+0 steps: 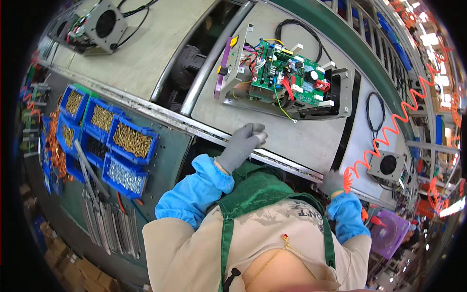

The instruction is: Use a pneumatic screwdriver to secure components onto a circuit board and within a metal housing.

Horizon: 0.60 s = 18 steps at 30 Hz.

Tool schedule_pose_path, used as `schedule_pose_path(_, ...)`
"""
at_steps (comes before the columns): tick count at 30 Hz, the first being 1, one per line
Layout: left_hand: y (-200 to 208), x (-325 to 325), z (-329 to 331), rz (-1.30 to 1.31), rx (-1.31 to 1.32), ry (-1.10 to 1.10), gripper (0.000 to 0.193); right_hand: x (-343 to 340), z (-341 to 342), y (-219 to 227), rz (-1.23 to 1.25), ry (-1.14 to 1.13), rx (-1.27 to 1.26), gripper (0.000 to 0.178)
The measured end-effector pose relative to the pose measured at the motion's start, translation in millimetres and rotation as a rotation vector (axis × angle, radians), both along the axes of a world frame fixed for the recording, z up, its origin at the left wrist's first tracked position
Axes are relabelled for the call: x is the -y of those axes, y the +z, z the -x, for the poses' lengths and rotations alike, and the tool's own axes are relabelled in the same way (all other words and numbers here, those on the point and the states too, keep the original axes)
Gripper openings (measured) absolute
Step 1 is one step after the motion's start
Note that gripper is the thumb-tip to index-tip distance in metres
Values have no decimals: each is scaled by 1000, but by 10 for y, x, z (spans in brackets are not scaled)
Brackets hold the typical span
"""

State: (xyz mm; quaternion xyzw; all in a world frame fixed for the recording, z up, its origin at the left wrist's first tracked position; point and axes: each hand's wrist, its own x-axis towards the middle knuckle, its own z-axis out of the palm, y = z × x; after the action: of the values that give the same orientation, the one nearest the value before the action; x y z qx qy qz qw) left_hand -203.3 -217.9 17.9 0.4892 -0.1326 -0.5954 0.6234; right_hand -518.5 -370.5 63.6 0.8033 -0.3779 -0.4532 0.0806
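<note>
My left hand (243, 146), in a grey glove and blue sleeve cover, hovers at the near edge of the metal work surface. Its fingers are bent together; whatever they may hold is too small to make out. Just beyond it sits an open electronic unit (287, 75) with a green circuit board, a purple-edged front panel (224, 70) and a black fan at its right end. A loose green-yellow wire (283, 107) hangs from its near side. My right hand (332, 183), also gloved in grey, is low by the right part of that edge, behind a red coiled hose (348, 178). Its fingers are hidden.
Blue bins (130, 138) of brass, black and silver screws stand to the left, beside long metal strips (114, 224). Other units lie at the far left (99, 27) and right (387, 165). A metal roller (206, 65) borders a gap. A purple device (389, 232) stands lower right.
</note>
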Motion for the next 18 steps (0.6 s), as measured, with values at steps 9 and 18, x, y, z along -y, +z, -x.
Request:
schedule_pose_path(9, -62, -338, 1110, 12, 505, -269, 39, 44, 578, -146, -208, -211, 52, 59)
schedule_pose_path(18, 90, -335, 1265, 225, 1399, -459, 49, -532, -190, 622, -397, 71, 523, 56)
